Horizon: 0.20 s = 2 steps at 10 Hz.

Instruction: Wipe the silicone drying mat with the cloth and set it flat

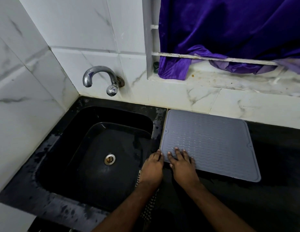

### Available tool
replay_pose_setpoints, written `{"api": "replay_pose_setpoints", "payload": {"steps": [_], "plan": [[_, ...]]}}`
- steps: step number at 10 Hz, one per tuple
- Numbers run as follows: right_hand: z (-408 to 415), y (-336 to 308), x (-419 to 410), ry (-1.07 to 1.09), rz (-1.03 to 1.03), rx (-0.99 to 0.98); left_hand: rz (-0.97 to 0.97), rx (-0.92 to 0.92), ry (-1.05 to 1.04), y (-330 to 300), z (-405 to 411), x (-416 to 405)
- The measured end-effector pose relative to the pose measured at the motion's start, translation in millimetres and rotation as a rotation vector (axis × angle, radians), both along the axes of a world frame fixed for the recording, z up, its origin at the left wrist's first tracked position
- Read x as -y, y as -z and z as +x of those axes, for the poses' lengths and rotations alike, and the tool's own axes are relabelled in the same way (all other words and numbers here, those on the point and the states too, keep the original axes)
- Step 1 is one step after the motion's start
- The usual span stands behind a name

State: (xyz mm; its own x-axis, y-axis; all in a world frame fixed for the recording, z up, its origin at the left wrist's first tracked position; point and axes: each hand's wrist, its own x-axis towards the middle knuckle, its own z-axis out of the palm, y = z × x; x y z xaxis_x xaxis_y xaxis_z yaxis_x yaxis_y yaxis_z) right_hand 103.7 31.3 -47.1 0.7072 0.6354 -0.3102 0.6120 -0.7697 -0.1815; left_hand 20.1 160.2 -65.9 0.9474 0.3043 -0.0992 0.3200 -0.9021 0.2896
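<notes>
The grey silicone drying mat lies flat on the black counter, just right of the sink. My right hand presses palm-down on the mat's near left part, fingers spread. My left hand sits at the mat's near left corner, its bent fingertips touching the edge; whether it grips anything is hidden. A black-and-white checked cloth shows under my left wrist and forearm, trailing toward the counter's front edge.
A black sink with a metal drain lies left of the mat, under a chrome wall tap. White marble tiles back the counter. A purple curtain hangs over the window ledge behind the mat.
</notes>
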Motion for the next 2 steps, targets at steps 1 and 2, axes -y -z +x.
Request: {"api": "replay_pose_setpoints", "payload": {"steps": [1, 2], "plan": [[2, 0, 0, 0.001, 0.009, 0.003, -0.024, 0.016, -0.011, -7, 3, 1], [5, -1, 0, -0.008, 0.042, 0.037, -0.031, 0.053, -0.073, -20, 7, 1]]}}
